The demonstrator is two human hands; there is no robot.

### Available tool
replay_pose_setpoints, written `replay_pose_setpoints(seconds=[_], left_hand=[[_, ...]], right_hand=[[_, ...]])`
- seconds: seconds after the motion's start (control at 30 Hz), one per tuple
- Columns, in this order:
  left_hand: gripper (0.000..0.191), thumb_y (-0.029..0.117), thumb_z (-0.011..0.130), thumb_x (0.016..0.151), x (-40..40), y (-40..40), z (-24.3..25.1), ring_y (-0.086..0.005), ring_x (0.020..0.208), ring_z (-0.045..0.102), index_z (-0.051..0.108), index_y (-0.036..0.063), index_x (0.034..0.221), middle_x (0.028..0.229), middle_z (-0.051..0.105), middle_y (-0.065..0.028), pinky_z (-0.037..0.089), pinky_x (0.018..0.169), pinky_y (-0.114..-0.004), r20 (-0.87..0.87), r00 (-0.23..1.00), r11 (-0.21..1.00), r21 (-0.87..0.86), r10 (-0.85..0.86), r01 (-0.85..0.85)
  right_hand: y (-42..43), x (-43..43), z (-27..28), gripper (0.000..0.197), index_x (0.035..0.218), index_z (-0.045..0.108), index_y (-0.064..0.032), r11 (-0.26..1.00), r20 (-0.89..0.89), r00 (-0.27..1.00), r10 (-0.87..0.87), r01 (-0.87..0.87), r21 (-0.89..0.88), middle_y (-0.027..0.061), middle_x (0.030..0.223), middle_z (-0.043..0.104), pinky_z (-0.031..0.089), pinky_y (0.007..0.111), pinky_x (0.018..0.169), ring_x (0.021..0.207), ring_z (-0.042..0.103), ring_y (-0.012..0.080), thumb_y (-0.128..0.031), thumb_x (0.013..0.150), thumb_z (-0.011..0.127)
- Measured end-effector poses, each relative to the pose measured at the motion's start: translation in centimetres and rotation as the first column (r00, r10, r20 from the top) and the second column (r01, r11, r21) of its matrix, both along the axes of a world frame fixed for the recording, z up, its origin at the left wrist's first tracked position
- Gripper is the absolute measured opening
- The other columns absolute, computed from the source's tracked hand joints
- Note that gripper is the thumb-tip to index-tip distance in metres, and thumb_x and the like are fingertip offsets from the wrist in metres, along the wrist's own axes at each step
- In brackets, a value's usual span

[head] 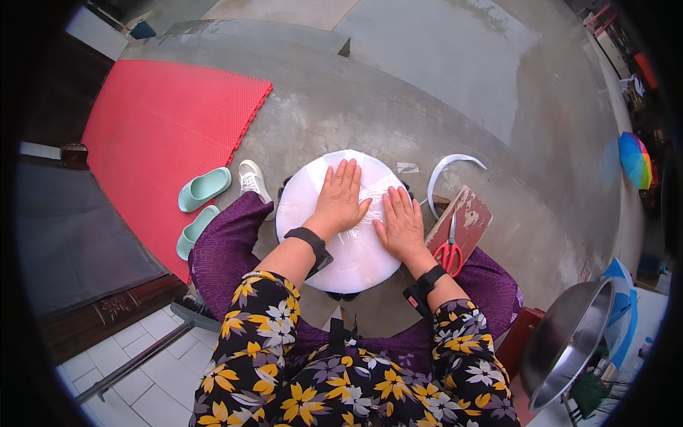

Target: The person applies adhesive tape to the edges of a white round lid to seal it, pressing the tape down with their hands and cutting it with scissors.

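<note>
Between my knees is a round white seat-like disc point(294, 213), covered in pale padding with wrinkled clear film or tape near its middle. My left hand point(341, 198) rests palm down on its upper part, thumb spread from the fingers. My right hand point(399, 224) lies flat near the disc's right edge, fingers slightly apart. Neither hand holds anything. Dark parts show under the disc's rim, but most of its support is hidden. To the right, scissors point(449, 252) with red handles lie on a worn, red-painted wooden board or small stool point(475, 219). Beyond that is a curved white strip point(435, 173).
A small pale scrap point(408, 168) lies on the concrete floor point(352, 117). At left are a red mat point(165, 117) and green slippers point(205, 189). A long-handled broom or squeegee point(144, 357) lies at lower left. A metal basin point(565, 347) leans at lower right.
</note>
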State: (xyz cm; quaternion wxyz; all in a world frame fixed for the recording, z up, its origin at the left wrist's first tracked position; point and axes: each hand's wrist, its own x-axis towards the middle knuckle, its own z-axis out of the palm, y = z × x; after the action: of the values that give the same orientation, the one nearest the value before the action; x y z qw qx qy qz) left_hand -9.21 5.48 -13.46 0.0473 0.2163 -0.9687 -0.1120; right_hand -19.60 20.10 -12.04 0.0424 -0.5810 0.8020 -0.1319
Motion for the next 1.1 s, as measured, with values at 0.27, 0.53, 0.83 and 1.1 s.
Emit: replay_pose_setpoints(seconds=[0.27,0.53,0.83,1.1], left_hand=[[0.077,0.042,0.048,0.078,0.7,1.5,0.2,-0.0331,0.132,0.008,0.024,-0.0070,0.131,0.140,0.015,-0.0219,0.003,0.105,-0.049,0.101,0.995,0.998,0.063,-0.012,0.005],[0.078,0.047,0.044,0.080,-0.3,0.1,0.0,-0.0307,0.133,0.009,0.020,-0.0046,0.133,0.141,0.016,-0.0194,0.002,0.106,-0.047,0.115,0.993,0.997,0.068,0.014,-0.022],[0.068,0.041,0.038,0.085,-0.4,0.7,0.3,-0.0297,0.133,0.008,0.020,-0.0031,0.134,0.141,0.017,-0.0170,0.003,0.106,-0.045,0.145,0.985,0.991,0.088,0.090,-0.103],[0.067,0.037,0.043,0.083,1.0,4.7,-1.4,-0.0312,0.132,0.011,0.025,-0.0034,0.132,0.140,0.019,-0.0187,0.008,0.106,-0.046,0.071,0.988,0.991,-0.003,0.133,-0.133]], right_hand=[[1.9,1.0,-0.6,0.055,0.118,0.046,-0.0028,0.999,0.036,0.999,0.022,-0.021,-0.034,0.0145,0.131,0.035,0.029,0.050,0.091,0.124,0.029,0.0310,-0.033,0.073,0.058],[2.6,1.0,-3.0,0.055,0.117,0.043,0.0041,0.851,0.457,0.787,-0.414,0.513,-0.112,0.0290,0.118,0.042,0.038,0.044,0.088,0.110,0.043,0.0398,-0.034,0.079,0.056],[5.8,3.9,-3.5,0.040,0.093,0.047,0.0045,0.794,0.514,0.679,-0.525,0.608,0.007,0.0308,0.079,0.056,0.043,0.050,0.067,0.075,0.054,0.0468,-0.035,0.086,0.046],[9.3,6.4,-2.8,0.036,0.095,0.049,0.0049,0.812,0.595,0.597,-0.538,0.557,0.175,0.0292,0.085,0.055,0.042,0.048,0.070,0.080,0.053,0.0445,-0.029,0.087,0.044]])
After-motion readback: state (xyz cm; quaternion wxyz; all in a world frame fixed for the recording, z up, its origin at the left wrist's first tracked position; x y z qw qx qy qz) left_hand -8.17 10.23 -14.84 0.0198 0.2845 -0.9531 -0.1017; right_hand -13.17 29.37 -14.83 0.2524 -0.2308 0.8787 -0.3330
